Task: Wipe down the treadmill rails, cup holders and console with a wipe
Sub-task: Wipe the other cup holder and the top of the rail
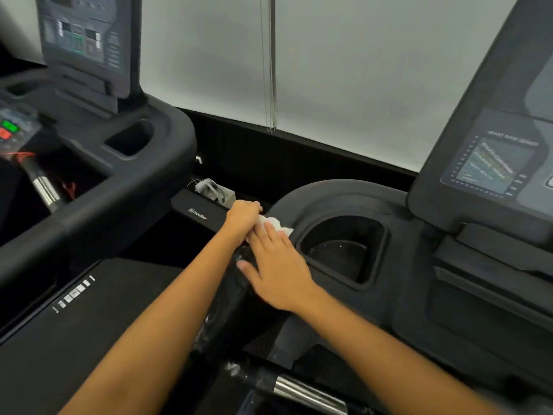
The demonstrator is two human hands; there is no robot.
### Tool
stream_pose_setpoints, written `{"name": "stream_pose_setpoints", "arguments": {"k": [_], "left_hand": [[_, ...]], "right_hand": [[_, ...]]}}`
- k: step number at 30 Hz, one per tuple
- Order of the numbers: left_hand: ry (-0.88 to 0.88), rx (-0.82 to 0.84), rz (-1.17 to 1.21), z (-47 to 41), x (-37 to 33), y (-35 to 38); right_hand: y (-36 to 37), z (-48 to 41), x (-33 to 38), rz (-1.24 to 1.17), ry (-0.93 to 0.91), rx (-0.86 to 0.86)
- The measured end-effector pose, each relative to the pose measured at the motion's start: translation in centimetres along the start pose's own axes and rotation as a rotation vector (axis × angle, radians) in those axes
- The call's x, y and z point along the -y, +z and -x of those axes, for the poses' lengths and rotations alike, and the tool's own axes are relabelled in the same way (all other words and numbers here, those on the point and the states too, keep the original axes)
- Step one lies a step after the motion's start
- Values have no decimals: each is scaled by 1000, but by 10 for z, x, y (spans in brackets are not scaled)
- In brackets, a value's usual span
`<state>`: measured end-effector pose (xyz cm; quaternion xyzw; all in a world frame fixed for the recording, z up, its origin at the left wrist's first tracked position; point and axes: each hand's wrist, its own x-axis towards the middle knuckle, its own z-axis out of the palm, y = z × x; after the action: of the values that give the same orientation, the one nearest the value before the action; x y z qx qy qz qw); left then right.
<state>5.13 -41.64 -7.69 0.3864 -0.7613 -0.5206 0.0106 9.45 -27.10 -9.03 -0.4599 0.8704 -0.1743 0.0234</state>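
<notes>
Head view: the left hand [244, 215] curls its fingers round the white wipe [271, 222], which sits at 10 o'clock off the cup holder [344, 253]. The right hand [276, 266] lies flat with straight fingers, tips on the wipe. The console [490, 166] is at 2 o'clock.

A pale blind [374, 70] with a dangling cord [271, 85] — another treadmill [134, 181] stands left.

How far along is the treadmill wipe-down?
The rail shows wet streaks, so it looks wiped. The left hand grips the wipe at the rail's top beside the cup holder; the right hand rests on the wipe. Cup holder and console seem left.
</notes>
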Motion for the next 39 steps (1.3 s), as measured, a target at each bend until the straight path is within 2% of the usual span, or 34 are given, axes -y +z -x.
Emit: {"name": "stream_pose_setpoints", "arguments": {"k": [1, 3, 6, 8, 11, 13, 15, 17, 20, 22, 25, 27, 29, 31, 35, 39], "left_hand": [[4, 25, -6, 2, -1, -1], [9, 82, 1, 7, -3, -1], [1, 157, 35, 14, -7, -3], [11, 175, 72, 13, -7, -1], [-5, 162, 165, 12, -6, -2], [-44, 134, 186, 10, -5, -3], [-75, 110, 155, 11, -9, 1], [-76, 83, 62, 14, -16, 6], [9, 110, -21, 21, -20, 11], [3, 132, 0, 23, -19, 7], [-57, 155, 99, 21, -12, 2], [-77, 190, 203, 20, -6, -4], [-103, 225, 293, 21, -2, -11], [-114, 249, 302, 23, -1, -18], [-137, 281, 344, 30, -1, -27], [-109, 276, 236, 44, 4, -35]], "right_hand": [[-4, -5, -17, 11, 11, -24], [-18, -27, -57, 44, 158, -44], [-42, -63, -98, 28, 416, 100], [-39, -61, -83, 17, 417, 87], [-20, -11, -16, -107, 264, 17], [-7, 26, 24, -147, 220, 79], [-1, 31, 34, -143, 279, 116], [-5, 8, 26, -216, 394, 74], [-21, -44, -7, -253, 599, 17], [-28, -64, -25, -200, 666, 32], [-18, -50, -14, -96, 575, 8], [-3, -9, 24, -156, 455, 13], [8, 39, 61, -177, 300, 71], [10, 59, 65, -140, 215, 151], [-7, 1, 12, -56, 331, 89], [-25, -43, -19, -80, 414, 122]]}}
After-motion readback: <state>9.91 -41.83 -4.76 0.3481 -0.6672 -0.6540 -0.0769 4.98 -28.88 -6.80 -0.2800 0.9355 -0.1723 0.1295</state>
